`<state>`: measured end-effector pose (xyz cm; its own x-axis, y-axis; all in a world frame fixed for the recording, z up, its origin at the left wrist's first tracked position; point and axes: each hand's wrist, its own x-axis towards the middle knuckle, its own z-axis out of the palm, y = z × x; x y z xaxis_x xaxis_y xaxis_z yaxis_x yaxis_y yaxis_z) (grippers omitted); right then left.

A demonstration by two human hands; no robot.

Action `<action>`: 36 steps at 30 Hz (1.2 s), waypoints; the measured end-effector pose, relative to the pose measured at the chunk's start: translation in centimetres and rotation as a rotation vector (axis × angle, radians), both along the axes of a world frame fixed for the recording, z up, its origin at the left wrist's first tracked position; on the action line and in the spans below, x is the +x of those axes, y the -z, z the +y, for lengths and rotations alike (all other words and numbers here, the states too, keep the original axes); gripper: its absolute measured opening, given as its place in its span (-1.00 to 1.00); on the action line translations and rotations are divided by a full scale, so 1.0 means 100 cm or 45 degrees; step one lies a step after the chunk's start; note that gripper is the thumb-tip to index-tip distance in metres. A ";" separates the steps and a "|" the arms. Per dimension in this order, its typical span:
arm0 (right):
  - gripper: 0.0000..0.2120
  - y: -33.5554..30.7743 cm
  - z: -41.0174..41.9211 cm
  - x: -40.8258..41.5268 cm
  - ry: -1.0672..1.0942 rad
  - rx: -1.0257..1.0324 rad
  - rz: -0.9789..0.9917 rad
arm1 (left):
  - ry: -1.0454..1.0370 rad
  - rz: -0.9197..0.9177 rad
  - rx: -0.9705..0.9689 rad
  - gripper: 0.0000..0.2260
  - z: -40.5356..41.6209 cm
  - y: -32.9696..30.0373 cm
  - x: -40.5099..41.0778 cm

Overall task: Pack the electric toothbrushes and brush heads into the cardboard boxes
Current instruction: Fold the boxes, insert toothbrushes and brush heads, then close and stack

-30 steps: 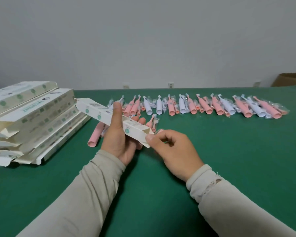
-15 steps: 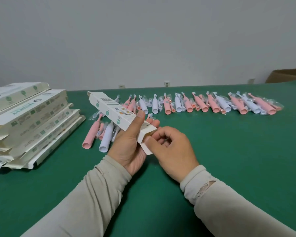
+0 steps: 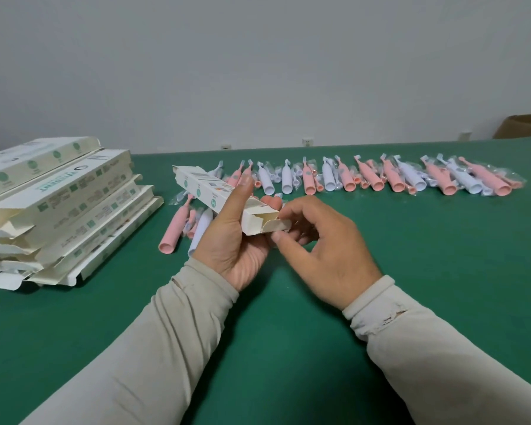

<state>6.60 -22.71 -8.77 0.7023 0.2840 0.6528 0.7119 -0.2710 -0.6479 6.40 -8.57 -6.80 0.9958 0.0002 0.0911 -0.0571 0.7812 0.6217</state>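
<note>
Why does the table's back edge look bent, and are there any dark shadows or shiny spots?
Head view: the wide-angle lens bows the green table edge; light is soft and even, with only faint shadows under the flat box stack and the left hand; the wrappers on the toothbrush row glint slightly; the right hand and the held box look sharp, not blurred.

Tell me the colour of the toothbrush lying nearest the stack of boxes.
Pink toothbrush, seen in the head view.
</note>
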 end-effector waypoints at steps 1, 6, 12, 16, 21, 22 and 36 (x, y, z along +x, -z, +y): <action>-0.81 0.000 -0.001 0.001 0.020 0.012 -0.055 | -0.002 -0.003 0.001 -0.42 -0.001 0.000 0.001; -0.93 0.001 -0.002 0.004 0.037 0.009 -0.168 | -0.026 0.041 0.007 -0.33 0.004 0.001 0.001; -0.92 0.001 -0.004 0.005 0.017 -0.039 -0.185 | -0.002 0.080 0.038 -0.41 0.005 0.004 0.001; -0.93 -0.001 -0.005 0.006 -0.034 -0.093 -0.190 | 0.025 0.054 0.052 -0.42 0.004 0.003 0.000; -0.94 -0.003 -0.006 0.002 0.150 -0.089 -0.196 | 0.132 0.105 0.176 -0.47 -0.001 0.004 -0.006; -0.90 -0.004 -0.006 0.002 0.199 -0.098 -0.176 | 0.141 0.123 0.165 -0.48 -0.002 0.004 -0.006; -0.58 -0.015 -0.016 0.016 -0.083 0.816 0.675 | -0.834 -0.230 2.641 -0.39 0.038 0.001 -0.009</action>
<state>8.24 -24.33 -7.25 0.9571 0.0207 0.2890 0.2703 0.2957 -0.9162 5.54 -4.78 -6.92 0.8784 0.0466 0.4756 -0.1002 -0.9552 0.2786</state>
